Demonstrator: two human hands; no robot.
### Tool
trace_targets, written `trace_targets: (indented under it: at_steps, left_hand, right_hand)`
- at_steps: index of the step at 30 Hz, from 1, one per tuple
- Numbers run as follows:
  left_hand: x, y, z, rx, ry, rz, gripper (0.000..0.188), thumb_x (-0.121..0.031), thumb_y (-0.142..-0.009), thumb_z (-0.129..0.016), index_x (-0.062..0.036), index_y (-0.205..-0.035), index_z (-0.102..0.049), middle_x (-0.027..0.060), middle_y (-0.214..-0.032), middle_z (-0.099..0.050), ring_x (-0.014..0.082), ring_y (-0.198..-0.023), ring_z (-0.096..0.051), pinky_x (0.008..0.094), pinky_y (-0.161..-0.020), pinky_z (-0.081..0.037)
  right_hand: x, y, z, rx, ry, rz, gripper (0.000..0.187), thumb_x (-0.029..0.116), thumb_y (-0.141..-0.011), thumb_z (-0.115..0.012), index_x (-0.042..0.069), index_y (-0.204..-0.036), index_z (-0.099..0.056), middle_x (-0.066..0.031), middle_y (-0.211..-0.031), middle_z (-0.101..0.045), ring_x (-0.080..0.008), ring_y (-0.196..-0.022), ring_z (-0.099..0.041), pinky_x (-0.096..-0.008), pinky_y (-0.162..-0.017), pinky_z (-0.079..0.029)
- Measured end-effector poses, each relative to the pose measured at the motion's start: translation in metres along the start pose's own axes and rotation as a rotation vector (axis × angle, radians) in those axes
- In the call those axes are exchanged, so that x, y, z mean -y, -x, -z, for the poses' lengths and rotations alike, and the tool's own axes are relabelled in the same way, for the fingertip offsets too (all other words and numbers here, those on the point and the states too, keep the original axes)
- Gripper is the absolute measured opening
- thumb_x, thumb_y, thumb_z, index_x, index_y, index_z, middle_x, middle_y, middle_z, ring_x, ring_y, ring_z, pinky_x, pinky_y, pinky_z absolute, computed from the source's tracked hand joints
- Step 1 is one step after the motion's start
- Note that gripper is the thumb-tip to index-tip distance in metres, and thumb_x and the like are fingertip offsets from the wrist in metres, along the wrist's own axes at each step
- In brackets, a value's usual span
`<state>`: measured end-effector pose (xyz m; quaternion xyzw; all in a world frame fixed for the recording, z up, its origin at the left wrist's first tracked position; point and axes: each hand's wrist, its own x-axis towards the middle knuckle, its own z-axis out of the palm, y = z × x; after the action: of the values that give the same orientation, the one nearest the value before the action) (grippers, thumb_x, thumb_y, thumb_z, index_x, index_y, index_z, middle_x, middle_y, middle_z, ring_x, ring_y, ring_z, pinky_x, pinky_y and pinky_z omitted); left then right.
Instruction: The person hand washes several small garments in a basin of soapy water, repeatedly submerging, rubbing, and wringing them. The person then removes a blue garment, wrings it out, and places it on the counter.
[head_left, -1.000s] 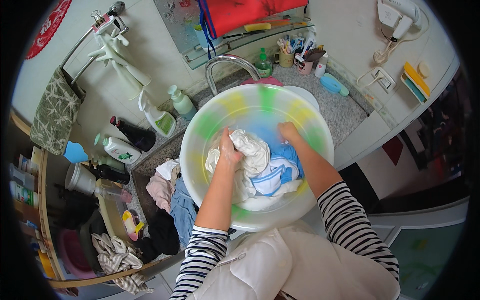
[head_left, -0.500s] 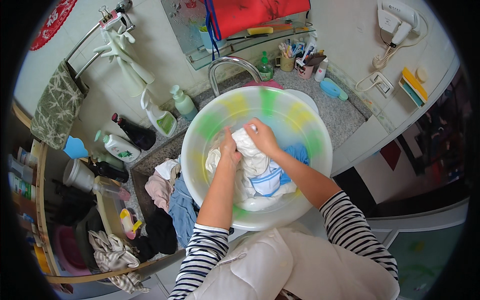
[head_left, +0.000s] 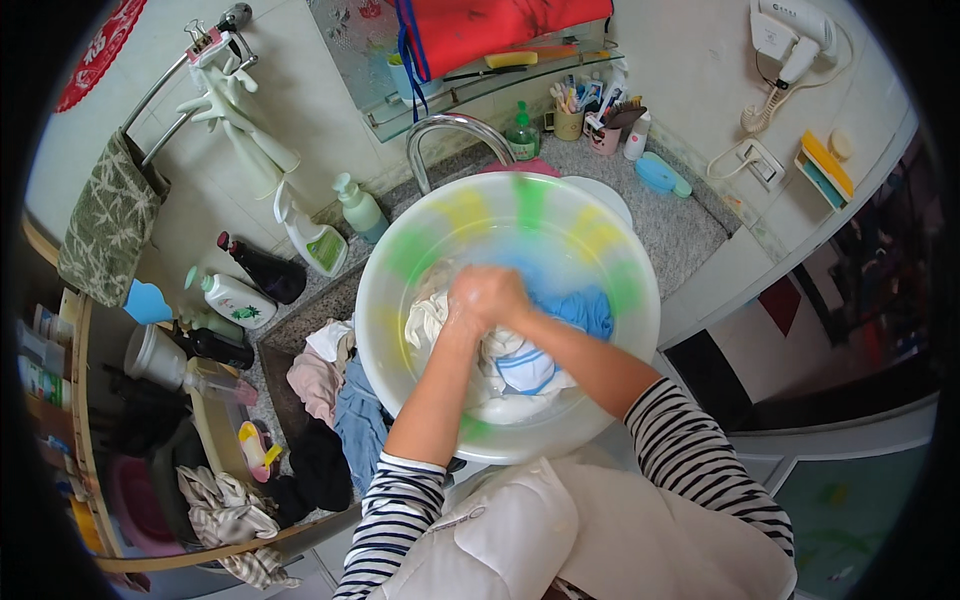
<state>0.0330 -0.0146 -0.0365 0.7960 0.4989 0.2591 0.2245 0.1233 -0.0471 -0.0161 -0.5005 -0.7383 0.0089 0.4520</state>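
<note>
Where bare left hand [head_left: 466, 302] and bare right hand [head_left: 503, 296] meet, blurred, near centre of round white plastic basin [head_left: 500, 207] with green and yellow patches, fingers curl in; cannot tell what they hold. Inside basin: crumpled off-white cloth [head_left: 428, 318] at 9 o'clock, bright-blue cloth [head_left: 588, 312] at 3, blue-striped white cloth [head_left: 526, 371] at 6.

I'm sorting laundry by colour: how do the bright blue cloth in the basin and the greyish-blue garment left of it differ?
The bright blue cloth is more vivid; the greyish-blue garment is duller. The bright blue cloth lies inside the basin; the greyish-blue garment lies outside it, beside black fabric. Both are crumpled.
</note>
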Motion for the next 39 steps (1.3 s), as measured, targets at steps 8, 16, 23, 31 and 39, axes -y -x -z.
trace_targets:
  at_steps: [8,16,23,31,39]
  left_hand:
    - [0.013,-0.007,-0.009,0.371,2.111,0.298,0.029,-0.033,-0.093,-0.038,-0.01,-0.086,-0.056,0.003,-0.072,-0.053,0.0181,-0.069,-0.051,0.0343,-0.063,-0.044]
    - [0.044,-0.008,-0.018,0.513,2.175,-0.055,0.025,-0.026,-0.092,-0.04,-0.0122,-0.075,-0.051,0.0044,-0.07,-0.057,0.0187,-0.069,-0.056,0.031,-0.067,-0.045]
    - [0.065,-0.028,-0.021,0.462,2.064,0.229,0.028,-0.029,-0.09,-0.041,-0.0126,-0.072,-0.055,0.005,-0.065,-0.055,0.02,-0.068,-0.056,0.0346,-0.061,-0.048]
    - [0.006,-0.017,0.027,0.117,1.957,0.615,0.046,-0.04,-0.094,-0.037,-0.017,-0.054,-0.035,0.0019,-0.053,-0.042,0.0176,-0.057,-0.046,0.034,-0.059,-0.043]
    - [-0.005,-0.017,0.056,-0.041,1.875,0.678,0.05,-0.047,-0.094,-0.036,-0.0175,-0.054,-0.034,-0.0002,-0.051,-0.037,0.0165,-0.051,-0.041,0.0335,-0.053,-0.041]
  right_hand:
    - [0.008,-0.001,0.0,-0.083,-0.017,0.274,0.018,0.024,-0.066,-0.063,0.011,-0.078,-0.065,-0.0137,-0.083,-0.063,-0.0329,-0.084,-0.057,-0.0429,-0.072,-0.046]
    - [0.009,-0.013,-0.006,-0.273,-0.229,0.05,0.01,0.018,-0.073,-0.059,0.01,-0.075,-0.063,-0.0114,-0.072,-0.062,-0.031,-0.065,-0.06,-0.0392,-0.056,-0.048]
    - [0.016,-0.004,-0.006,-0.117,-0.096,0.164,0.009,0.017,-0.067,-0.061,0.01,-0.074,-0.062,-0.0118,-0.069,-0.06,-0.0301,-0.06,-0.059,-0.0378,-0.053,-0.046]
    - [-0.045,-0.025,0.009,0.095,-0.436,-0.45,0.014,0.02,-0.084,-0.059,0.007,-0.079,-0.061,-0.0077,-0.066,-0.058,-0.0215,-0.058,-0.055,-0.0314,-0.056,-0.044]
    - [-0.047,-0.037,0.059,0.592,-0.784,-0.182,0.022,0.012,-0.081,-0.064,0.007,-0.102,-0.061,-0.0034,-0.097,-0.053,-0.0149,-0.093,-0.05,-0.0267,-0.079,-0.041]
